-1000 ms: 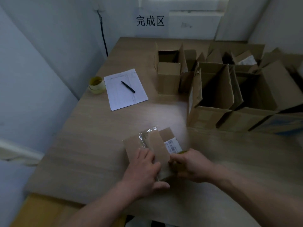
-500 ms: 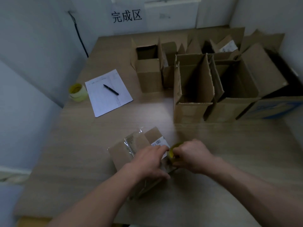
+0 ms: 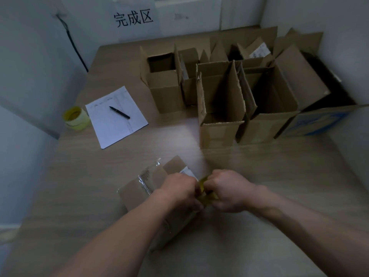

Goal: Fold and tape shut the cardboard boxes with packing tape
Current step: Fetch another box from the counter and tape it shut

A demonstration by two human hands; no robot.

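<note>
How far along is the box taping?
Done: none visibly sealed. In hand: left hand and right hand work the yellow tape over the small box. Left: the open boxes behind stand untaped, flaps up.

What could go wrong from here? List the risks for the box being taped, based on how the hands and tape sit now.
1. Both hands, left hand and right hand, are on the yellow tape roll, so nothing presses the small box down; it may shift or its flaps may lift.
2. The tape may twist or stick to fingers as it is pulled.
3. The box sits near the table's front edge and might slide off.
</note>
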